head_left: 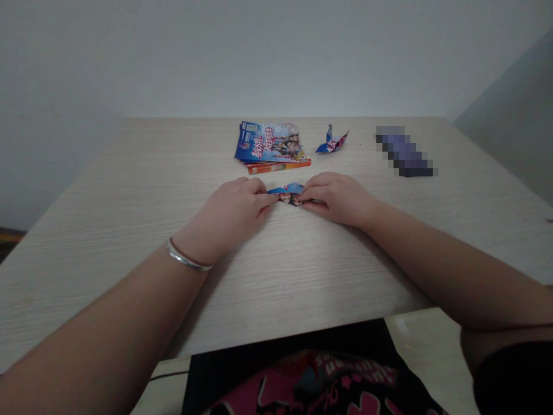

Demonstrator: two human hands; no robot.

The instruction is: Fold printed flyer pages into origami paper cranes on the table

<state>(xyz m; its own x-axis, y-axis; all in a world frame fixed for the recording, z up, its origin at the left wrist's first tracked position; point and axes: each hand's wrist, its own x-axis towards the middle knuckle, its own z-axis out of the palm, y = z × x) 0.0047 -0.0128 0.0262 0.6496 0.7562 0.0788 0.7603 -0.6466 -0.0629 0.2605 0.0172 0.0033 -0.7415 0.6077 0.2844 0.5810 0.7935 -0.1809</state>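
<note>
My left hand (231,216) and my right hand (339,199) rest on the pale wooden table (129,190), fingers curled. Between them they pinch a small folded piece of printed paper (288,191), blue with red and white, lying flat on the tabletop. My left fingers hold its left end, my right fingers its right end. A silver bangle (185,259) circles my left wrist. Most of the paper is hidden under my fingertips.
Beyond my hands lies a small stack of printed colour sheets (270,147) with an orange edge. A folded paper figure (332,143) of the same print stands to its right. A blurred dark purple object (406,151) lies further right. A grey wall rises behind the table.
</note>
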